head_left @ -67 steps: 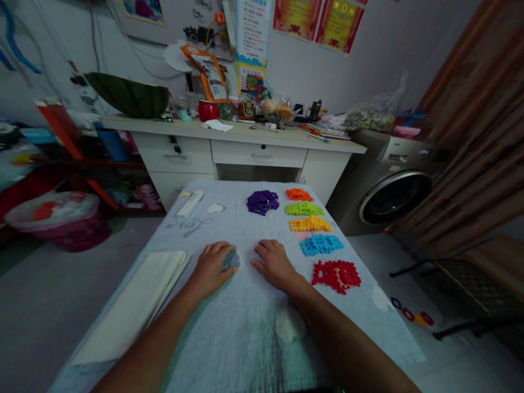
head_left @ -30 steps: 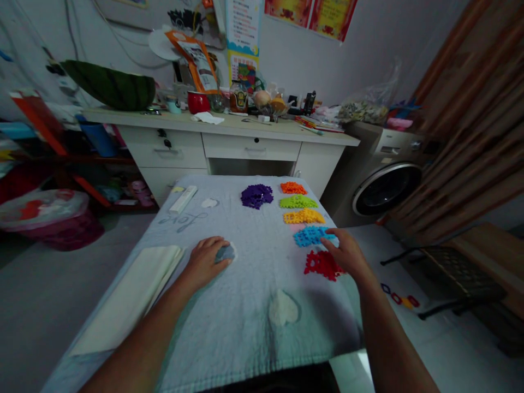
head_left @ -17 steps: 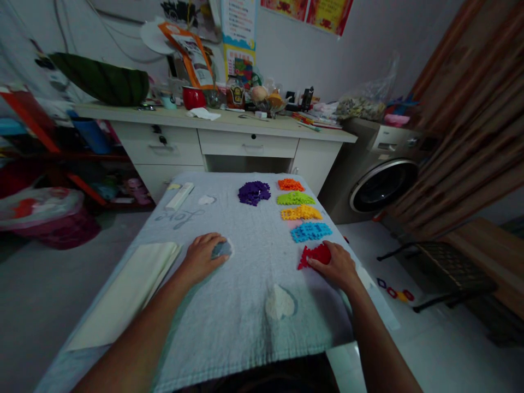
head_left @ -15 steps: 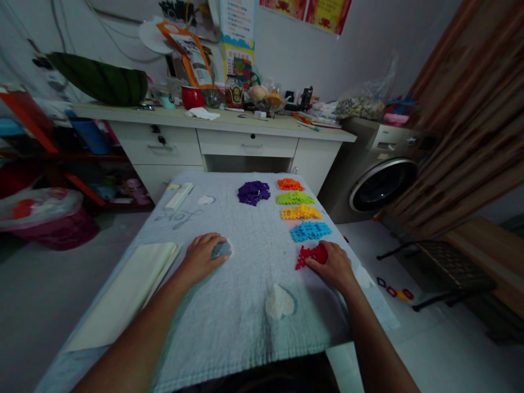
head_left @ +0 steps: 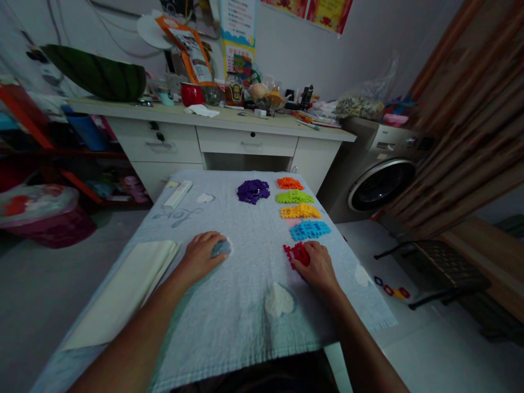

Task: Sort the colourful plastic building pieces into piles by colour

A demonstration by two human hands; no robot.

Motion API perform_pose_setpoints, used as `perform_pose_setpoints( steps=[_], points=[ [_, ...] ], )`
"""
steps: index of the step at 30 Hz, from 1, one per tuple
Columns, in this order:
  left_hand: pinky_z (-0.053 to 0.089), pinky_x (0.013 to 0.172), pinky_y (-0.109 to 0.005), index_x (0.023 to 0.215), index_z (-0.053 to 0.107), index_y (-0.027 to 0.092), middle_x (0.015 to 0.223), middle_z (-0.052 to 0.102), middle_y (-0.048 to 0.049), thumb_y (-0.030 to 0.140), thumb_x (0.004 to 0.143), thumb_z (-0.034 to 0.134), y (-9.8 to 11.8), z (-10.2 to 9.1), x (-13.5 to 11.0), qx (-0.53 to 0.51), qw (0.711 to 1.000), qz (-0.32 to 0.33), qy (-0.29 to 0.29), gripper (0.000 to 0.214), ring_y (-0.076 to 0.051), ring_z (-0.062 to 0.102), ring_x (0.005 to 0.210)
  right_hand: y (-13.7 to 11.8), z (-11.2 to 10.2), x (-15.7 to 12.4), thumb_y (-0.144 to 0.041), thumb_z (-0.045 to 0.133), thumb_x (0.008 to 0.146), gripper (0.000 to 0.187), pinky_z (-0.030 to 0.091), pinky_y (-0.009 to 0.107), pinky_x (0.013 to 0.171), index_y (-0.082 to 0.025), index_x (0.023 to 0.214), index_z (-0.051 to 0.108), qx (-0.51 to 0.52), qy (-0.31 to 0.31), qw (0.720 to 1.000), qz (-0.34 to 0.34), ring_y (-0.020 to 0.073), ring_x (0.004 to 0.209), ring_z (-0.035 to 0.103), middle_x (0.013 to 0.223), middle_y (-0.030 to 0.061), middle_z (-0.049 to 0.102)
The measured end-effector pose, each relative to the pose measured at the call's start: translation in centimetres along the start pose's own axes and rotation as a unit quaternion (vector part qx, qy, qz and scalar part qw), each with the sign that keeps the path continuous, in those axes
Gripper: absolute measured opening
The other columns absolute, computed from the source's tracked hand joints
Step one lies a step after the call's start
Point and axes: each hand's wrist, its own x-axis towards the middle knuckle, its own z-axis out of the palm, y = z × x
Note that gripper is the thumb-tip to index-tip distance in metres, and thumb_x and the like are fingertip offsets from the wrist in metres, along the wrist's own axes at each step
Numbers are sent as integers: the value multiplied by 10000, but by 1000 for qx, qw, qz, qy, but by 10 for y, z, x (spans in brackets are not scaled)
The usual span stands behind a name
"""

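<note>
My right hand lies over a pile of red plastic pieces, fingers curled down on it; only the pile's left part shows. My left hand rests flat on the pale blue towel, fingers together, beside a grey heart patch. Behind the red pile lie a blue pile, a yellow pile, a green pile and an orange pile in a row. A purple pile sits to their left.
A folded cream cloth lies at the towel's left. A white tube lies at the far left. Behind stand a cluttered desk and a washing machine. Small coloured pieces lie on the floor at right.
My right hand went from the towel's middle out to the red pile, came down on it and has dragged it left toward the centre. My left hand stayed put.
</note>
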Motion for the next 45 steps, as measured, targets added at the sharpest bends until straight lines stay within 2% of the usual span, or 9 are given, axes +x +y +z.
perform_pose_setpoints(
  steps=[7, 13, 19, 23, 27, 31, 34, 38, 45],
  points=[
    [378, 1031, -451, 1135, 634, 202, 1245, 601, -90, 392, 767, 601, 1, 0, 0, -11, 1000, 6, 5, 415, -292, 516, 1164, -44, 0, 7, -198, 632, 752, 130, 407, 340, 849, -182, 881, 619, -17, -7, 998, -66, 236, 934, 499, 1006, 82, 616],
    [390, 1018, -434, 1134, 625, 215, 1230, 607, -80, 387, 775, 604, 1, -1, -1, -18, 1000, 17, 14, 399, -285, 516, 1157, -88, 14, 48, -237, 639, 780, 125, 414, 342, 848, -187, 893, 624, 7, -5, 991, -130, 223, 930, 511, 1003, 84, 609],
    [391, 1016, -448, 1235, 559, 219, 1250, 598, -90, 456, 776, 633, 0, 2, -1, -47, 998, 19, 25, 522, -294, 514, 1174, -118, 39, 77, -329, 616, 856, 410, 426, 353, 961, -132, 1209, 554, 162, -24, 979, -122, 225, 1106, 542, 1200, 139, 595],
    [361, 1055, -476, 1332, 480, 213, 1344, 532, -114, 493, 756, 670, 3, 6, -1, -69, 997, 23, 40, 668, -309, 464, 1248, -106, 26, 78, -280, 545, 897, 367, 415, 354, 1008, -128, 1231, 541, 192, 3, 973, -130, 216, 1147, 545, 1236, 149, 587],
    [328, 1100, -481, 1377, 442, 221, 1422, 445, -127, 483, 750, 690, 10, 7, -3, -77, 995, 45, 31, 724, -314, 398, 1321, -65, -7, 64, -290, 580, 874, 268, 423, 383, 988, -173, 1112, 614, 116, -20, 984, -136, 229, 1084, 579, 1133, 110, 642],
    [312, 1118, -488, 1395, 449, 227, 1477, 366, -140, 485, 756, 688, 19, 6, -4, -65, 996, 61, 5, 730, -330, 346, 1361, -21, -26, 30, -408, 642, 828, 422, 408, 422, 986, -180, 1182, 612, 7, -112, 989, -93, 276, 1111, 577, 1188, 132, 637],
    [298, 1121, -504, 1407, 449, 237, 1491, 347, -137, 488, 773, 673, 26, 7, -4, -47, 994, 98, -9, 718, -335, 322, 1370, -4, -22, 2, -563, 706, 724, 711, 376, 492, 1007, -176, 1299, 547, -54, -117, 991, -47, 360, 1232, 491, 1337, 185, 538],
    [253, 1135, -528, 1413, 451, 281, 1529, 299, -115, 479, 783, 667, 39, 12, -5, -13, 987, 159, -26, 695, -345, 249, 1406, -2, -8, -15, -696, 726, 601, 982, 335, 535, 1037, -171, 1386, 459, -66, -105, 992, -10, 408, 1321, 379, 1446, 219, 408],
    [215, 1130, -566, 1405, 450, 358, 1557, 281, -73, 452, 785, 669, 51, 16, -10, 42, 985, 164, -41, 665, -364, 216, 1425, -20, -6, -11, -456, 771, 666, 768, 387, 452, 985, -188, 1337, 512, -1, -122, 992, -41, 318, 1158, 500, 1289, 170, 527]
  ],
)
